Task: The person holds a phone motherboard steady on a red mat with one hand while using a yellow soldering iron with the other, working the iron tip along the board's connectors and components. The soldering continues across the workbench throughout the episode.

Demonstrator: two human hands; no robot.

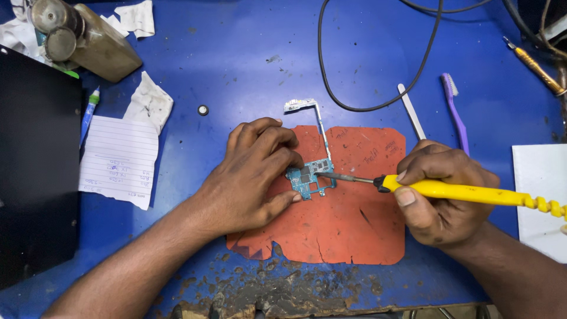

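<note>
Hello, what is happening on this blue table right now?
A person is working on a small circuit board that lies on an orange mat. The left hand pins the board down with its fingertips. The right hand holds a yellow soldering iron, with its metal tip touching the board. A purple toothbrush, a lined paper note and a black cable lie nearby.
</note>
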